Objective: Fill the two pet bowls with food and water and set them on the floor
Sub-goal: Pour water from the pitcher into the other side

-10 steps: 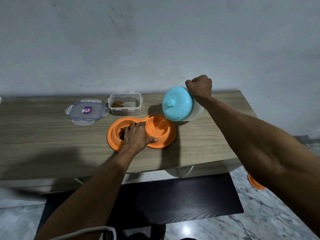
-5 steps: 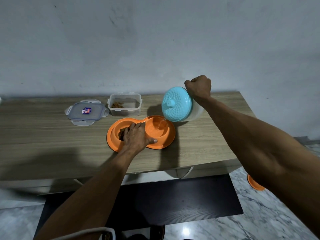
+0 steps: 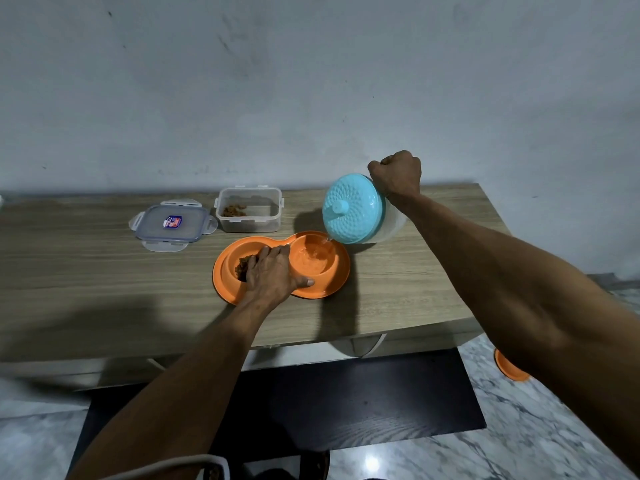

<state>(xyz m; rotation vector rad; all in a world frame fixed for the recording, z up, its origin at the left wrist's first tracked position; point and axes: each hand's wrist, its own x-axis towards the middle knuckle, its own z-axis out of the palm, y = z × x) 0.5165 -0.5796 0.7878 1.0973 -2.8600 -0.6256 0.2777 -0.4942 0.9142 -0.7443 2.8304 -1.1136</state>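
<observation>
Filling the three-o'clock bowl (image 3: pixel 335 263), right hand (image 3: pixel 394 174) is gripping the jug (image 3: pixel 353 209); left hand (image 3: pixel 273 277), fingers (image 3: pixel 269 253) flat, is steadying; food (image 3: pixel 243 264) done, floor remaining.

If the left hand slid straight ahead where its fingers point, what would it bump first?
The left hand rests on the orange double bowl, so first comes that bowl's far rim. Beyond it, probably the clear food box, near its right corner, though it might just miss.

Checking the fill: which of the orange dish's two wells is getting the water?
The right well, below the tilted blue-lidded jug that the right hand grips. The left well holds brown food, half covered by the left hand.
</observation>
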